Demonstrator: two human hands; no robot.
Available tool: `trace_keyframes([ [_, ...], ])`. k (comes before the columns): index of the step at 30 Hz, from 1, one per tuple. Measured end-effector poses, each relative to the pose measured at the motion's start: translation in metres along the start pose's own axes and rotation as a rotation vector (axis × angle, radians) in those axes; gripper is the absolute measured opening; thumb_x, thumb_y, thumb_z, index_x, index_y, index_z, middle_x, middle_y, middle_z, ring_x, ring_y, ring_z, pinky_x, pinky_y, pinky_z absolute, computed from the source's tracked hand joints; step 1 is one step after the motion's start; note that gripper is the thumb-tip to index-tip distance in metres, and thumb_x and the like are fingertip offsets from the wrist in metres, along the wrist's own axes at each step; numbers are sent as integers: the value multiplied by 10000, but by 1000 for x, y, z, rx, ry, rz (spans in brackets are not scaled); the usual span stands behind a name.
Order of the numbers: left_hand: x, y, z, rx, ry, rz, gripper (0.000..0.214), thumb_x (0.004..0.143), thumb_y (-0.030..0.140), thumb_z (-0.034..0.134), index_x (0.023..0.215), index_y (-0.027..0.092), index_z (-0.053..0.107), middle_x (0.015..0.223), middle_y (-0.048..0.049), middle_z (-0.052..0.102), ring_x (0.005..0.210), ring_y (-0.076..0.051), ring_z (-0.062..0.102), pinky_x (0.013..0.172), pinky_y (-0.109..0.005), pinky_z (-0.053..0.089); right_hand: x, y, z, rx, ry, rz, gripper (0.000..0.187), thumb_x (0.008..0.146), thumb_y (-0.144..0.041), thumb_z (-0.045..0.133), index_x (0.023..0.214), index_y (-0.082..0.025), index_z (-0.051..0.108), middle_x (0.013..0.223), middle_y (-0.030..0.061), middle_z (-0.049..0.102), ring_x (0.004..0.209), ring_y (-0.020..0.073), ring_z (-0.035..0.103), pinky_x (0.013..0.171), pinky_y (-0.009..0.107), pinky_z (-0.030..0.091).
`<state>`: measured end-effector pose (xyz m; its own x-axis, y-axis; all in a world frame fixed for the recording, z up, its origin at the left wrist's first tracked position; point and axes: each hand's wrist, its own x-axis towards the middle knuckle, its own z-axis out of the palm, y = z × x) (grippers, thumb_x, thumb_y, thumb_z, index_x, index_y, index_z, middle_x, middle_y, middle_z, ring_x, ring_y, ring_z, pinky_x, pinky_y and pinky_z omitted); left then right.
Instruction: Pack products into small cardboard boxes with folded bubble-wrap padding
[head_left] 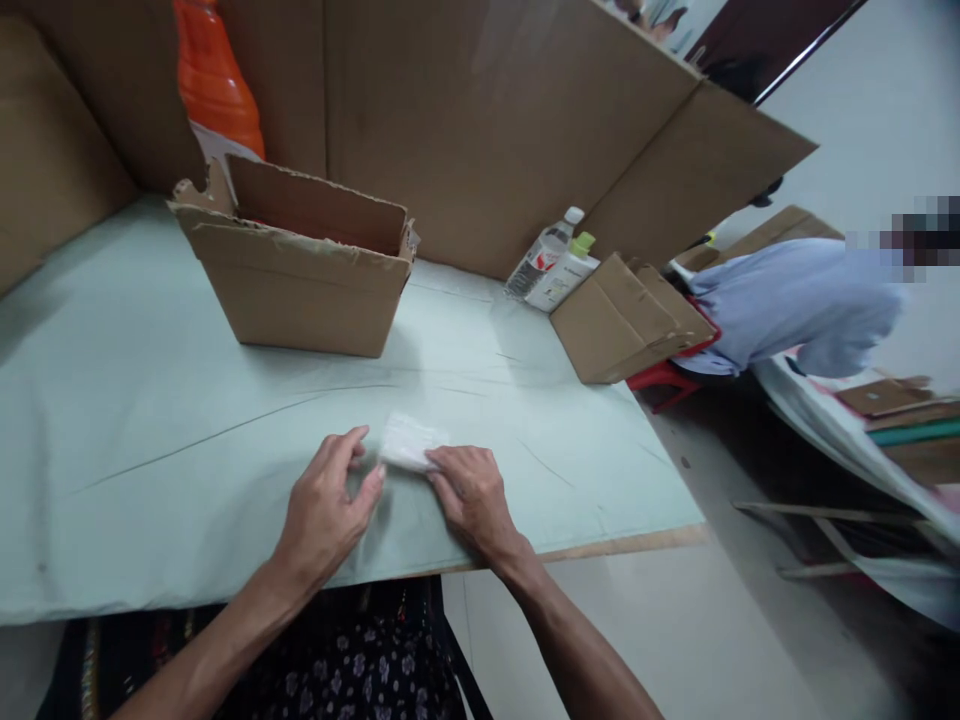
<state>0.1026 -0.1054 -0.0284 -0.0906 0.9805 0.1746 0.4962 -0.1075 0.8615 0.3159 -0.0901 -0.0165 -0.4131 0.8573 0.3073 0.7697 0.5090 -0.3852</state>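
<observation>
A small white packet (409,441), blurred and with faint lines along it, is just above or on the pale green tabletop; I cannot tell which. My right hand (472,490) pinches its right end between thumb and fingers. At its left end is my left hand (330,500), thumb and fingers apart, the thumb tip close to the packet's corner. Whether that thumb touches the packet is unclear. What the packet contains cannot be made out.
Beyond my hands stands an open cardboard box (307,290), with an orange bottle (217,80) behind it. A clear water bottle (544,255), a white bottle with a green cap (564,275) and a tilted carton (630,320) are at the right. Cardboard panels (480,130) wall the back. A person in light blue (795,300) sits farther right.
</observation>
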Motion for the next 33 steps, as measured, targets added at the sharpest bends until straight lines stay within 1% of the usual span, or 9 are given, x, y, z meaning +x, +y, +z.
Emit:
trace_keyframes([
  [5, -17, 4, -6, -479, -110, -361, 698, 851, 379, 592, 1469, 149, 364, 1191, -137, 679, 1021, -227, 710, 836, -359, 599, 1, -15, -2, 356, -90, 108, 172, 955, -268, 606, 1089, -257, 712, 1046, 58, 760, 976, 234, 682, 918, 418, 508],
  [10, -13, 13, -2, -578, -226, -398, 755, 846, 306, 561, 1536, 150, 294, 953, -56, 715, 810, -187, 698, 756, -330, 602, -6, -22, -9, 585, -174, 210, 428, 868, -346, 705, 1283, -251, 654, 1462, 113, 561, 1319, 293, 537, 1082, 469, 445],
  [12, -15, 14, 1, -565, -254, -333, 724, 856, 284, 550, 1534, 171, 324, 975, -54, 710, 812, -179, 693, 765, -321, 603, -5, -19, -12, 713, -248, 286, 532, 873, -384, 704, 1373, -237, 598, 1381, 113, 624, 1219, 270, 603, 1023, 418, 491],
  [16, -12, 15, -4, -287, -241, -65, 566, 895, 254, 551, 1451, 200, 463, 1030, -62, 717, 888, -191, 703, 820, -332, 604, 5, -15, -16, 804, -372, 286, 288, 931, -377, 621, 1122, -189, 725, 917, 35, 731, 810, 175, 650, 754, 278, 520],
  [22, 88, 33, -83, 310, 350, 617, 555, 890, 185, 640, 1423, 238, 496, 1352, -122, 620, 1331, -287, 542, 1126, -474, 441, 46, -12, -37, 561, -191, 161, 118, 902, -274, 639, 890, -192, 723, 776, 7, 704, 712, 146, 627, 699, 242, 509],
  [25, 147, 33, -123, 507, 524, 646, 588, 853, 173, 664, 1417, 227, 509, 1411, -133, 589, 1425, -337, 444, 1166, -520, 361, 80, -15, -62, 450, -19, 9, 72, 891, -231, 667, 920, -209, 729, 832, 13, 735, 739, 150, 662, 709, 241, 525],
  [27, 165, 25, -135, 583, 532, 655, 519, 858, 143, 627, 1368, 183, 542, 1276, -135, 668, 1310, -333, 556, 1127, -519, 388, 106, -21, -82, 395, 147, -84, 96, 891, -211, 675, 968, -223, 731, 884, 12, 749, 777, 155, 681, 719, 243, 529],
  [30, 161, 8, -133, 643, 515, 728, 324, 872, 83, 571, 1183, 155, 626, 1032, -101, 738, 1062, -280, 676, 1093, -499, 407, 156, -33, -107, 277, 367, -172, 103, 884, -220, 693, 977, -229, 735, 886, -1, 748, 773, 153, 673, 724, 256, 513],
  [33, 145, -5, -126, 639, 525, 769, 196, 879, 75, 578, 1018, 186, 659, 1000, -81, 746, 1005, -251, 688, 1118, -501, 371, 215, -47, -112, 191, 313, -245, 108, 882, -221, 673, 955, -198, 749, 867, 3, 740, 739, 140, 636, 702, 254, 472],
])
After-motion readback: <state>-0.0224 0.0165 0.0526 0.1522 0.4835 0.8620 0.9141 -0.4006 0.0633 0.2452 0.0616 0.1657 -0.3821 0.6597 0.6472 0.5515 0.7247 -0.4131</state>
